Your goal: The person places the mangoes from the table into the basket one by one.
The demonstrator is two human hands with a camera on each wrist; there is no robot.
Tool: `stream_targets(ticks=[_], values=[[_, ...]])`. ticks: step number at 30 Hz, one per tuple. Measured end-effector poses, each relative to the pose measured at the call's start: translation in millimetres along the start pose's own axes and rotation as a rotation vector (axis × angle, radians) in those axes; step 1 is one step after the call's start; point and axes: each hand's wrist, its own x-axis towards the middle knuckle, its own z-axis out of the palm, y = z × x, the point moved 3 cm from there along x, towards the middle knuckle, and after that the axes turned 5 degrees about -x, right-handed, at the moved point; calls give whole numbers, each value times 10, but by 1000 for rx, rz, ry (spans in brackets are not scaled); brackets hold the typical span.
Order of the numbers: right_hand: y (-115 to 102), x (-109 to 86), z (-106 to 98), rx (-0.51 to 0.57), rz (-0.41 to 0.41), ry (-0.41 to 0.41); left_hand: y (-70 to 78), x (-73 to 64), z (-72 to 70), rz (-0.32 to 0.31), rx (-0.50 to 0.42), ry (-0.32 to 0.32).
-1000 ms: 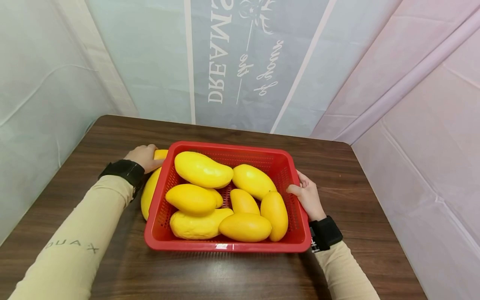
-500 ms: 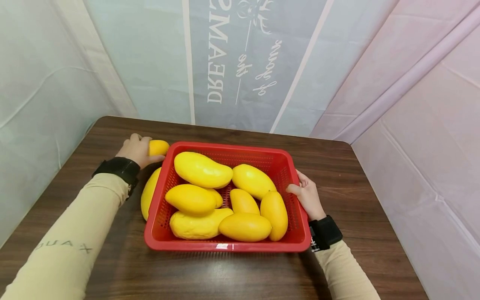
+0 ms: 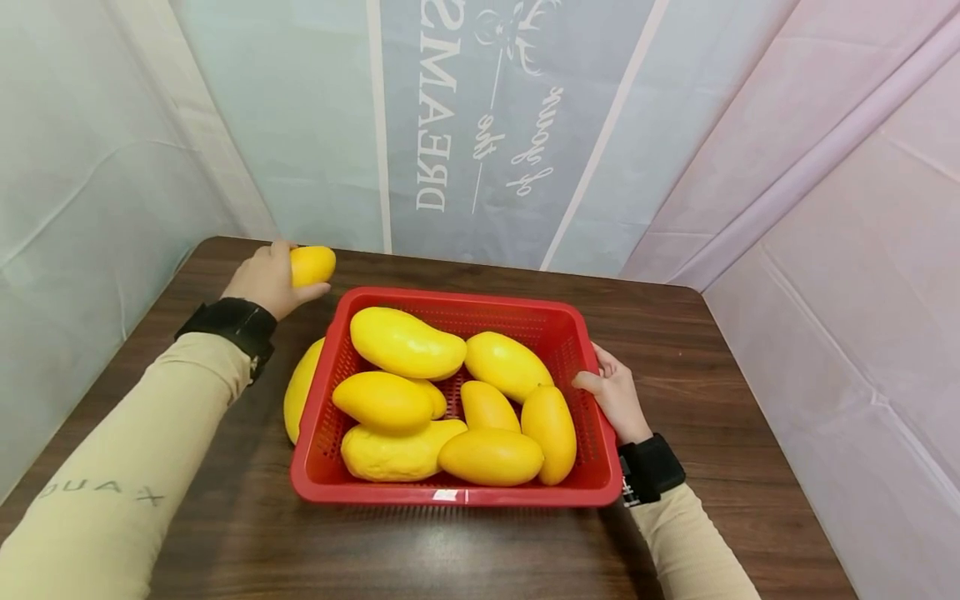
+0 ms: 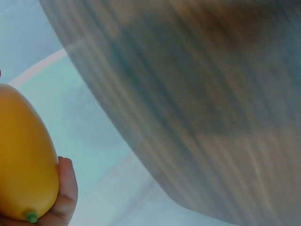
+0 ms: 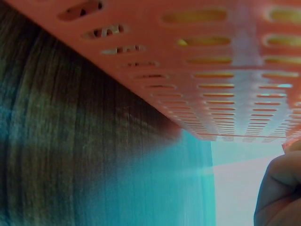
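My left hand (image 3: 266, 279) grips a small yellow mango (image 3: 312, 266) beyond the far left corner of the red basket (image 3: 450, 496). The left wrist view shows that mango (image 4: 26, 155) close up, with a green stem tip and fingers curled round its end. On the right, my right hand (image 3: 617, 396) holds the basket's right rim, thumb over the top and fingers outside. Several yellow mangoes (image 3: 408, 342) lie inside the basket. From the right wrist view, the slotted basket wall (image 5: 221, 68) rises beside part of the right hand (image 5: 282, 188).
Another yellow fruit (image 3: 302, 392) lies against the basket's left side, partly hidden by it. Underneath is a dark wood-grain table (image 3: 720, 417). A printed cloth backdrop (image 3: 495, 125) hangs behind the table's far edge.
My left hand has taken the small mango from beside the basket's left rim up and away toward the table's far edge. The right hand and basket have stayed in place.
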Motion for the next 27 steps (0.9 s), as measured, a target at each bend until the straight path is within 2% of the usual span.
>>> stream_targets(ticks=[4,10,17,21,27], values=[[-2,2,-2,2,-5,-5,124,22,-48,47,-13,-5],[4,-3,0,9,-1,-8,350,14,-43,102,0,-72],[5,8,7,17,13,1,661,-62,-61,145,-33,-145],[0,5,5,24,9,-1,811,-106,-66,185,-41,-160],[-6,-2,4,15,7,-2,983,-177,-39,249,-3,-175]])
